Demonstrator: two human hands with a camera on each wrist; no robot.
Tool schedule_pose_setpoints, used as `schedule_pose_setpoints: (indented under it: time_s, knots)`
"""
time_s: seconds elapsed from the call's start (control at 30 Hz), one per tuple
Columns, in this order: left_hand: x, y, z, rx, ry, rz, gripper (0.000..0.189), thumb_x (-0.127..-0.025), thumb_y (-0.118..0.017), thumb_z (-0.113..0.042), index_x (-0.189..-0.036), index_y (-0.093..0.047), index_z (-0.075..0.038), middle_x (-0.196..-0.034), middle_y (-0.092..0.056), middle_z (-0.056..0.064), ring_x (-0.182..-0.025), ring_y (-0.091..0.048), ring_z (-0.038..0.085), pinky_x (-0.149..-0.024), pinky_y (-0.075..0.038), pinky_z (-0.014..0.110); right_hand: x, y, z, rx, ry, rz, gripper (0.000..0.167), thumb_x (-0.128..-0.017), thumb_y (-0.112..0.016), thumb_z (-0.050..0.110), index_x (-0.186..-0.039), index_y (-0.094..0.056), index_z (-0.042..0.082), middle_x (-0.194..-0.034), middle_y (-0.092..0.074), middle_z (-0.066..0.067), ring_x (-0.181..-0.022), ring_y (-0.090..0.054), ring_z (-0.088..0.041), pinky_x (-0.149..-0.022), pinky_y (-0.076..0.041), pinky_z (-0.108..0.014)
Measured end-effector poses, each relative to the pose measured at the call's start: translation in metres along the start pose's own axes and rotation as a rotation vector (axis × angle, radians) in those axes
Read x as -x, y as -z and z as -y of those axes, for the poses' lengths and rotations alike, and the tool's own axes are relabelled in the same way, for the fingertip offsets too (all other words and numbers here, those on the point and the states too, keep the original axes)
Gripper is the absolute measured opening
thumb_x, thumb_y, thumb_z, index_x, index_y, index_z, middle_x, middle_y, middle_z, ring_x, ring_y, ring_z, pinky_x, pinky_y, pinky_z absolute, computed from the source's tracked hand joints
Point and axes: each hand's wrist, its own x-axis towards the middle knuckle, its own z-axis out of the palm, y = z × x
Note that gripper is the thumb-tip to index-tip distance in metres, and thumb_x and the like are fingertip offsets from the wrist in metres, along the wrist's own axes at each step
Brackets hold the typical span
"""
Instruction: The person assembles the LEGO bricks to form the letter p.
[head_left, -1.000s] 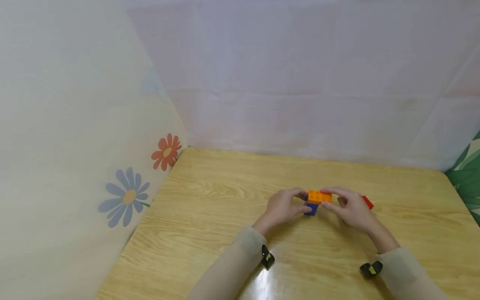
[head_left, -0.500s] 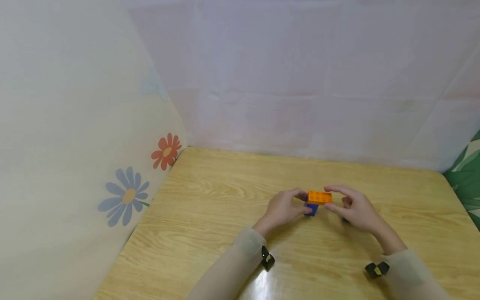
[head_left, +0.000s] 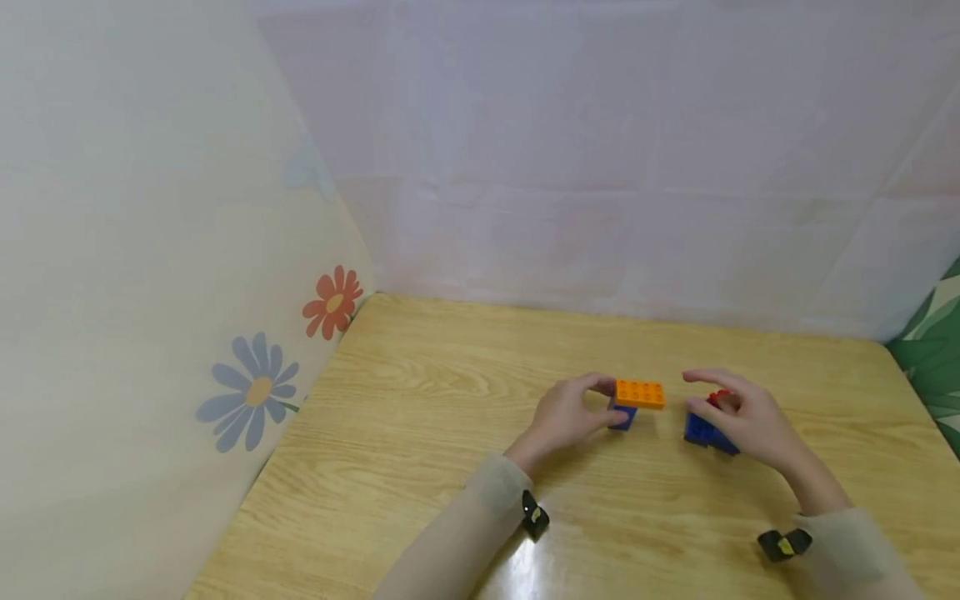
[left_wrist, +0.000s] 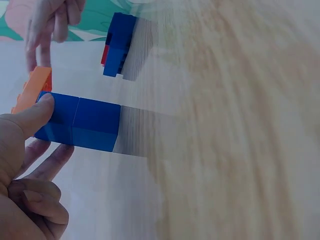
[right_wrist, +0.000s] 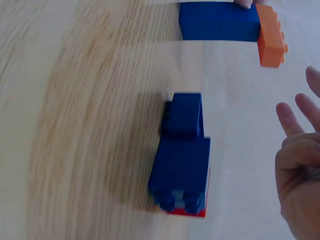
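My left hand (head_left: 564, 415) pinches a stack of two blue bricks (left_wrist: 92, 122) between thumb and fingers. An orange brick (head_left: 640, 394) lies across the top of that stack and juts out to the right. To the right, my right hand (head_left: 757, 423) holds nothing, its thumb and index finger spread apart. Below and beside it lie joined blue bricks (right_wrist: 181, 155) with a red brick (head_left: 718, 397), partly covered by the hand in the head view. In the right wrist view, the fingers are apart from these bricks.
Both groups of bricks stand on a wood-grain table (head_left: 450, 375). A pale cloth wall (head_left: 562, 167) rises behind it, and a flower-printed wall (head_left: 150, 250) borders the left. Leaf-patterned cloth (head_left: 933, 358) hangs at the right edge.
My right hand has let go of the orange brick and moved right, over the blue and red bricks. The left hand and its stack have stayed in place.
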Motion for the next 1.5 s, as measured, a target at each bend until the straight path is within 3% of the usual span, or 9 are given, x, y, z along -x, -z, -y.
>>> schedule_pose_setpoints:
  time_s: [0.1,0.33,0.47,0.7,0.83,1.0,1.13,1.27,1.5]
  knots:
    - [-0.001,0.000,0.000,0.012,-0.009,-0.012,0.047,-0.088,-0.084,-0.043,-0.128,-0.071,-0.023,-0.120,-0.072,-0.016,-0.120,-0.063,0.011,-0.102,-0.048,0.036,0.005,0.008,-0.006,-0.016,-0.049,-0.005,0.035,-0.102,-0.070,0.019,-0.137,-0.065,0.014,-0.110,-0.064,0.004,-0.042,-0.032,-0.008,-0.038,-0.035,-0.029]
    - [-0.003,0.000,0.000,0.061,-0.022,-0.025,0.047,-0.088,-0.085,-0.042,-0.128,-0.070,-0.024,-0.119,-0.071,-0.018,-0.121,-0.062,0.008,-0.105,-0.046,0.039,0.016,0.024,-0.017,-0.013,-0.130,-0.004,0.038,-0.104,-0.067,0.022,-0.139,-0.062,0.006,-0.054,-0.034,0.010,-0.041,-0.031,-0.014,-0.038,-0.033,-0.032]
    - [-0.004,0.000,-0.001,0.061,-0.036,-0.026,0.047,-0.088,-0.084,-0.042,-0.129,-0.070,-0.023,-0.119,-0.072,-0.017,-0.122,-0.061,0.009,-0.106,-0.046,0.039,0.023,0.030,-0.024,0.009,-0.183,0.001,0.042,-0.105,-0.066,0.027,-0.140,-0.060,0.005,-0.060,-0.042,0.007,-0.041,-0.032,-0.014,-0.038,-0.034,-0.033]
    - [-0.004,0.002,-0.003,0.033,-0.037,-0.013,0.043,-0.090,-0.083,-0.041,-0.127,-0.071,-0.023,-0.121,-0.072,-0.016,-0.122,-0.062,0.011,-0.105,-0.047,0.039,0.031,0.036,-0.034,0.059,-0.239,-0.014,0.042,-0.104,-0.067,0.032,-0.136,-0.063,0.005,-0.114,-0.066,-0.017,-0.043,-0.036,-0.015,-0.040,-0.034,-0.033]
    - [-0.004,0.003,-0.003,0.013,-0.029,-0.015,0.042,-0.089,-0.083,-0.041,-0.126,-0.072,-0.023,-0.121,-0.072,-0.015,-0.121,-0.063,0.011,-0.103,-0.049,0.038,0.028,0.036,-0.039,0.096,-0.257,-0.007,0.043,-0.104,-0.066,0.034,-0.135,-0.064,0.003,-0.125,-0.065,-0.023,-0.047,-0.039,-0.013,-0.043,-0.036,-0.032]
    - [-0.005,0.004,-0.003,0.005,-0.021,-0.009,0.043,-0.089,-0.082,-0.043,-0.126,-0.072,-0.023,-0.120,-0.072,-0.017,-0.121,-0.063,0.011,-0.102,-0.049,0.038,0.022,0.038,-0.045,0.168,-0.254,0.000,0.045,-0.105,-0.065,0.034,-0.134,-0.065,0.001,-0.130,-0.066,-0.025,-0.091,-0.064,-0.025,-0.065,-0.047,-0.024]
    - [-0.005,0.002,-0.002,0.003,-0.027,0.000,0.043,-0.089,-0.082,-0.043,-0.126,-0.072,-0.023,-0.120,-0.072,-0.018,-0.121,-0.063,0.011,-0.102,-0.049,0.038,0.017,0.038,-0.047,0.178,-0.271,0.053,0.052,-0.105,-0.064,0.037,-0.139,-0.059,-0.002,-0.132,-0.063,-0.027,-0.123,-0.055,-0.046,-0.089,-0.055,-0.043]
    - [-0.005,0.001,-0.001,0.005,-0.023,0.004,0.042,-0.089,-0.082,-0.044,-0.125,-0.072,-0.024,-0.119,-0.071,-0.018,-0.119,-0.063,0.011,-0.101,-0.049,0.037,0.010,0.036,-0.050,0.204,-0.292,0.155,0.061,-0.105,-0.063,0.042,-0.147,-0.052,-0.001,-0.133,-0.060,-0.031,-0.125,-0.051,-0.055,-0.090,-0.048,-0.068]
    - [-0.003,0.000,-0.001,0.017,-0.003,0.004,0.042,-0.089,-0.082,-0.044,-0.124,-0.073,-0.024,-0.118,-0.071,-0.018,-0.121,-0.062,0.011,-0.104,-0.048,0.040,0.000,0.031,-0.051,0.276,-0.265,0.265,0.062,-0.105,-0.061,0.043,-0.148,-0.051,0.001,-0.133,-0.061,-0.033,-0.122,-0.053,-0.058,-0.091,-0.043,-0.075]
